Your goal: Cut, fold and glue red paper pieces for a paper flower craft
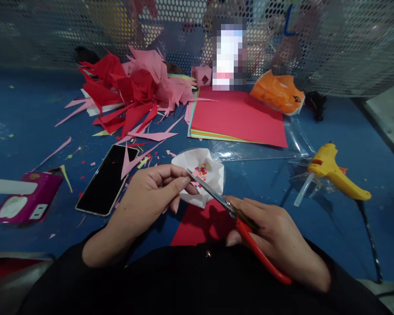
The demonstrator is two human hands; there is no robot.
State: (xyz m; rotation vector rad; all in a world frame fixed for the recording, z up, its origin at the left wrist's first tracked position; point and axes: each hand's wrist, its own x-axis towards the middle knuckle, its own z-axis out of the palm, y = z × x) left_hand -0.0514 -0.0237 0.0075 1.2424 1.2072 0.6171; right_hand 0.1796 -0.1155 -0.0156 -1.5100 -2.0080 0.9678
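My right hand [272, 227] grips red-handled scissors [228, 204], their blades pointing up and to the left. The blade tips reach the fingers of my left hand [157, 188]. That hand is closed in a pinch; whatever it may hold is hidden or too small to name. Just beyond the blades lies a white paper-lined dish [213, 164] with small red, pink and yellow paper bits [201, 170] in it. A red sheet of paper [192, 227] lies partly under the hands, close to my body.
Paper scraps [141, 83] heap at the back left, beside stacked coloured paper [239, 116]. A black phone [107, 181] and purple tissue pack [28, 197] lie left. A yellow glue gun [338, 173] with a cord lies right. An orange packet [277, 92] rests behind; perforated mesh [184, 39] bounds the table.
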